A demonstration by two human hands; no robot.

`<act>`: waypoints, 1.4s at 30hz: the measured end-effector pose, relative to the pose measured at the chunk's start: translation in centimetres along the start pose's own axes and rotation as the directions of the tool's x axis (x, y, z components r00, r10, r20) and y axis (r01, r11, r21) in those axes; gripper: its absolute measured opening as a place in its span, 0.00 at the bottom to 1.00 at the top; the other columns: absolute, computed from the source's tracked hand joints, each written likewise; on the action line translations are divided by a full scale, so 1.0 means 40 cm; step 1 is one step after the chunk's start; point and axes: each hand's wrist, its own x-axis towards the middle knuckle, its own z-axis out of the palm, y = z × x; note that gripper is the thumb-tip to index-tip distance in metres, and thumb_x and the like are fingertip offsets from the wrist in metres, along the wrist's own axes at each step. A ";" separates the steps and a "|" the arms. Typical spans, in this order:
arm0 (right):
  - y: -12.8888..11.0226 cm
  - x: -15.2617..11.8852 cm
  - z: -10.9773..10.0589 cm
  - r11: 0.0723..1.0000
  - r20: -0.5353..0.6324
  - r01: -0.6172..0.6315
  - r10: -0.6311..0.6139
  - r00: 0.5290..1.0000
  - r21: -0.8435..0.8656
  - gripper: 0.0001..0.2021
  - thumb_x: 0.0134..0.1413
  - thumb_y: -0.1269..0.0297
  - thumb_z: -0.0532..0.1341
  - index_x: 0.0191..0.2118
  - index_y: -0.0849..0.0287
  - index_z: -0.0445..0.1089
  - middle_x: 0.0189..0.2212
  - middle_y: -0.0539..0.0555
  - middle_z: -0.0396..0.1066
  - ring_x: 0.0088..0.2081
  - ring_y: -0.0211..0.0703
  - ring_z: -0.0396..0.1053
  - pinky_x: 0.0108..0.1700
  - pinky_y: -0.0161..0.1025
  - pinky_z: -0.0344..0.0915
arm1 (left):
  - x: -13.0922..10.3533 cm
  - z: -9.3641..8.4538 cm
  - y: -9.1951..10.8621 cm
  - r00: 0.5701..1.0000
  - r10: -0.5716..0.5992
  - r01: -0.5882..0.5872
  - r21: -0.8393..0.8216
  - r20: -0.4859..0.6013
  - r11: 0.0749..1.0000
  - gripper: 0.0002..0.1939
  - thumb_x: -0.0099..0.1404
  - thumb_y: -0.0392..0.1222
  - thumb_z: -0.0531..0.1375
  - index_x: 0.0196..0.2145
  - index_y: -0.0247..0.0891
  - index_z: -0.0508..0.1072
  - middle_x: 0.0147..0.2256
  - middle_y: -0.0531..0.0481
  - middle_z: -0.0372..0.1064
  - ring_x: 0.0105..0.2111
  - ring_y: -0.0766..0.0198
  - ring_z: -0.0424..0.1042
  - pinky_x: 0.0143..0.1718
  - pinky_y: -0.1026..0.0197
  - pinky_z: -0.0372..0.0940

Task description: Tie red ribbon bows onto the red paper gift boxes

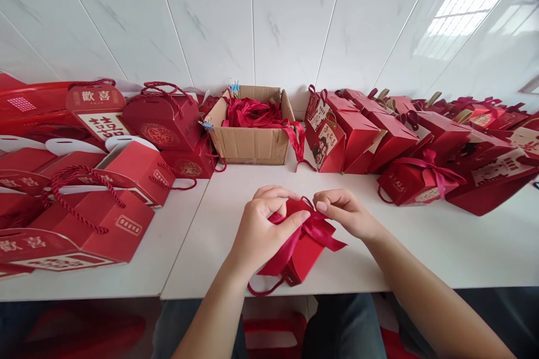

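A small red gift box (304, 261) stands near the table's front edge in front of me, with a dark red rope handle hanging at its lower left. Across its top lies a crimson satin ribbon (322, 233), its tails spread to both sides. My left hand (265, 224) is closed on the ribbon at the top left, thumb pressed near the knot. From the right, my right hand (347, 210) pinches the ribbon near a small loop at the back of the box. My fingers partly hide the knot.
A cardboard box (248, 146) of red ribbons stands against the tiled wall, ribbon ends hanging over its right side. Red gift boxes with rope handles (105, 219) crowd the left. More boxes (387, 134) line the right, and a ribboned box (421, 179) sits before them.
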 end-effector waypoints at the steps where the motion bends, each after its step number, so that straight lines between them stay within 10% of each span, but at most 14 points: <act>1: 0.000 -0.001 0.001 1.000 -0.016 0.012 -0.013 1.000 -0.010 0.21 0.61 0.60 0.58 0.19 0.59 0.53 0.18 0.45 0.52 0.22 0.32 0.49 0.25 0.34 0.49 | 0.001 0.002 -0.001 1.000 0.001 -0.001 -0.012 0.009 1.000 0.26 0.58 0.41 0.63 0.17 0.40 0.47 0.38 0.50 0.76 0.50 0.56 0.68 0.49 0.55 0.62; 11: -0.005 -0.002 -0.009 0.985 -0.120 0.005 -0.026 0.992 -0.171 0.25 0.60 0.55 0.58 0.18 0.58 0.48 0.18 0.44 0.44 0.22 0.32 0.43 0.24 0.35 0.44 | -0.004 0.005 -0.009 0.996 -0.051 0.056 -0.071 0.067 0.996 0.28 0.57 0.39 0.64 0.19 0.42 0.42 0.18 0.53 0.60 0.48 0.54 0.71 0.45 0.57 0.66; 31: -0.002 -0.004 -0.035 0.946 -0.152 0.013 -0.065 0.986 -0.325 0.23 0.59 0.55 0.58 0.18 0.58 0.51 0.18 0.45 0.46 0.22 0.32 0.44 0.24 0.35 0.45 | -0.001 0.003 -0.015 0.992 -0.073 0.078 -0.049 0.100 0.996 0.27 0.56 0.39 0.63 0.18 0.42 0.44 0.18 0.53 0.63 0.50 0.53 0.71 0.42 0.55 0.67; 42: -0.007 -0.003 -0.038 0.955 -0.154 -0.011 -0.036 0.987 -0.295 0.24 0.55 0.52 0.61 0.17 0.58 0.52 0.17 0.44 0.46 0.21 0.32 0.44 0.24 0.35 0.44 | 0.006 -0.002 -0.022 0.995 -0.031 0.033 -0.021 0.098 0.999 0.26 0.56 0.40 0.63 0.17 0.42 0.45 0.17 0.54 0.60 0.47 0.52 0.72 0.58 0.47 0.57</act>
